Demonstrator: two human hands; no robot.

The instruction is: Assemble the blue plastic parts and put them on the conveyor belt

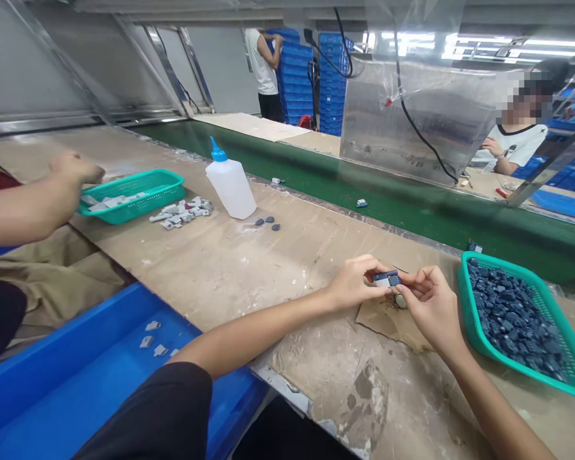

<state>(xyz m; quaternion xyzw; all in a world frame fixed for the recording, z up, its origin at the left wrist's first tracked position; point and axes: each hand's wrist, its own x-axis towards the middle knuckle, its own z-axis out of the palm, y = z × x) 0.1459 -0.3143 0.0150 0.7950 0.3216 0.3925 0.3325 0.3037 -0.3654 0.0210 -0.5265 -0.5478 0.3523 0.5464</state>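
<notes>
My left hand (353, 282) and my right hand (429, 300) meet above the worn bench, both pinching one small dark blue and grey plastic part (386, 278) between fingertips. A small round greyish piece (400, 301) sits under my right fingers on a scrap of brown cardboard (381, 316). Just right of my right hand stands a green basket (469, 313) filled with several dark blue parts (512, 319).
A co-worker's arm (33, 198) reaches to a second green basket (138, 191) at the left, beside grey parts (182, 212) and a white squeeze bottle (230, 185). A blue crate (100, 358) sits below the bench edge. A green conveyor belt (412, 204) runs behind; people work beyond it.
</notes>
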